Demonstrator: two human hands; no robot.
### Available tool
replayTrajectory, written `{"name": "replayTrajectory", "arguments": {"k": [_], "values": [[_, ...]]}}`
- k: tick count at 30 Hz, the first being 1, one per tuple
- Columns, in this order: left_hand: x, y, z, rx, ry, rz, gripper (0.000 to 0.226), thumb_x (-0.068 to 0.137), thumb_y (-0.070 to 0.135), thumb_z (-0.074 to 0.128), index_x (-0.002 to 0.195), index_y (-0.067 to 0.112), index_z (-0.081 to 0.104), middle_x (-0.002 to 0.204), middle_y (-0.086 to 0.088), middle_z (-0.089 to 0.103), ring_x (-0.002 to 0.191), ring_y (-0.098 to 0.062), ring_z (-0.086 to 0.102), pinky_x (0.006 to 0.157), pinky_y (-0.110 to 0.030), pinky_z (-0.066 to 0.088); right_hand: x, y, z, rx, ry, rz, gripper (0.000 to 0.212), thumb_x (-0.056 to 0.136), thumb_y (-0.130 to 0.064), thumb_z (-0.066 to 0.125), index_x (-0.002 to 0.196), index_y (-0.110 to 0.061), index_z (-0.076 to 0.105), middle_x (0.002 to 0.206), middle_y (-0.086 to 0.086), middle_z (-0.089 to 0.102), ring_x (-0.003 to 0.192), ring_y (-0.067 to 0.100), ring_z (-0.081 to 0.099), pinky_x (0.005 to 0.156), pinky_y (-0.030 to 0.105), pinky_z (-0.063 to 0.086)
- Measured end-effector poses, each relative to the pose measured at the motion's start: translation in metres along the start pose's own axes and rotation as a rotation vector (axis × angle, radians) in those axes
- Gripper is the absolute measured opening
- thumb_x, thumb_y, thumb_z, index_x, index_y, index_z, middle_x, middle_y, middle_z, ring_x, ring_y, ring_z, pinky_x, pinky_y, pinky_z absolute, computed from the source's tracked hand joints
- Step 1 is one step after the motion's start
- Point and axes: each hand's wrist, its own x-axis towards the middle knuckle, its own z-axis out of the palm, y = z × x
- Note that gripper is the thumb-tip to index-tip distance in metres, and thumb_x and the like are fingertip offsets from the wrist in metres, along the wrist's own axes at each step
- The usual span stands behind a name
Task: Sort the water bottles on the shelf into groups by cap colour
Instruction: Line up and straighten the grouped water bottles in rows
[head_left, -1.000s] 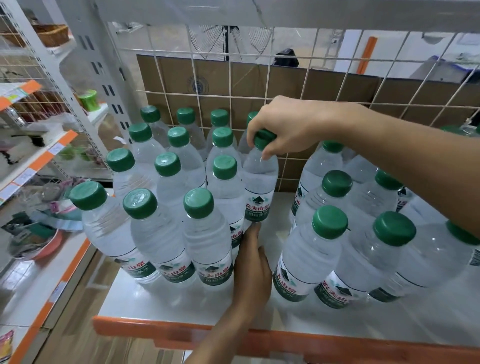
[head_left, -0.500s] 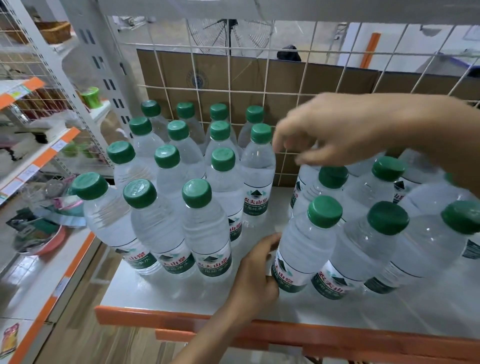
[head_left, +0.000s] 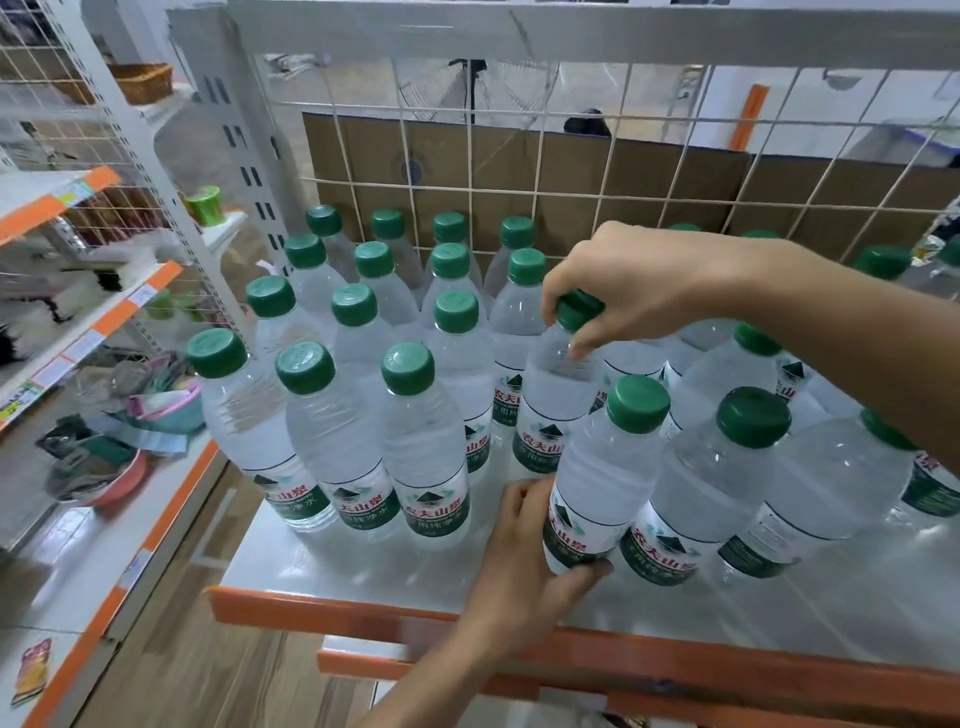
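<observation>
Right hand (head_left: 644, 291) pinches the green cap (head_left: 577, 310) of 1 bottle (head_left: 556, 395) standing mid-way along the white shelf (head_left: 363, 566). Left hand (head_left: 524, 561) curls round the label of a front bottle (head_left: 597, 483). From here I think every cap is green.

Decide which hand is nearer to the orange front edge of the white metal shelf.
Left. The left hand grips a clear plastic bottle near its base, just behind the orange front edge; the right hand pinches a green cap farther back.
</observation>
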Motion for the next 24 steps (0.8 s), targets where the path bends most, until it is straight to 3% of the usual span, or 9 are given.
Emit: {"name": "replayTrajectory", "arguments": {"k": [4,10,15,18,21,22,24], "values": [[0.0,-0.001,0.002,0.02,0.008,0.008,0.072,0.069,0.036,0.075,0.132,0.027,0.041,0.119,0.012,0.042,0.113,0.006,0.042,0.092,-0.003,0.031,0.013,-0.014,-0.003,-0.002,0.019,-0.062,0.034,0.076,-0.036,0.075,0.107,-0.027,0.064,0.082,-0.012,0.051,0.078,0.013,0.046,0.07,0.026,0.04],[-0.004,0.001,0.005,0.013,0.057,0.025,0.07,0.072,0.035,0.072,0.134,0.025,0.04,0.124,0.009,0.044,0.115,0.005,0.041,0.093,-0.006,0.032,0.016,-0.019,-0.004,0.011,0.062,-0.083,0.035,0.073,-0.034,0.077,0.106,-0.028,0.066,0.09,-0.007,0.055,0.081,0.013,0.048,0.073,0.025,0.04],[-0.009,0.001,0.006,0.005,0.171,-0.014,0.067,0.073,0.035,0.072,0.127,0.04,0.032,0.121,0.013,0.049,0.112,0.001,0.048,0.09,-0.015,0.041,0.008,-0.019,-0.004,0.01,0.12,-0.023,0.045,0.076,-0.041,0.072,0.116,-0.025,0.059,0.1,-0.006,0.054,0.087,0.013,0.048,0.079,0.028,0.044],[-0.012,-0.002,0.001,0.019,0.286,-0.065,0.063,0.072,0.03,0.075,0.121,0.043,0.036,0.117,0.015,0.054,0.108,0.003,0.052,0.086,-0.012,0.043,-0.019,-0.022,-0.019,0.108,0.198,-0.043,0.044,0.079,-0.053,0.06,0.114,-0.025,0.059,0.092,-0.01,0.058,0.083,0.01,0.055,0.076,0.028,0.046],[-0.018,-0.003,0.0,0.069,0.37,-0.106,0.066,0.071,0.025,0.079,0.127,0.026,0.044,0.117,0.013,0.06,0.105,0.0,0.055,0.082,-0.002,0.039,-0.046,-0.035,-0.024,0.078,-0.038,-0.027,0.062,0.064,-0.073,0.053,0.113,-0.036,0.054,0.091,-0.014,0.063,0.072,-0.001,0.055,0.066,0.026,0.048],[-0.02,-0.002,0.0,0.103,0.396,-0.122,0.067,0.07,0.025,0.08,0.128,0.022,0.047,0.116,0.012,0.061,0.104,-0.001,0.055,0.079,0.002,0.035,-0.048,-0.04,-0.018,0.002,-0.095,-0.033,0.064,0.063,-0.074,0.056,0.116,-0.038,0.051,0.093,-0.013,0.063,0.069,-0.002,0.052,0.064,0.026,0.046],[-0.022,0.0,0.001,0.203,0.427,-0.137,0.07,0.067,0.028,0.082,0.128,0.018,0.05,0.115,0.009,0.064,0.102,-0.007,0.059,0.077,-0.003,0.038,-0.044,-0.046,-0.003,-0.038,-0.065,-0.076,0.058,0.068,-0.065,0.064,0.115,-0.034,0.051,0.089,-0.013,0.061,0.065,-0.001,0.046,0.063,0.026,0.043]]}}
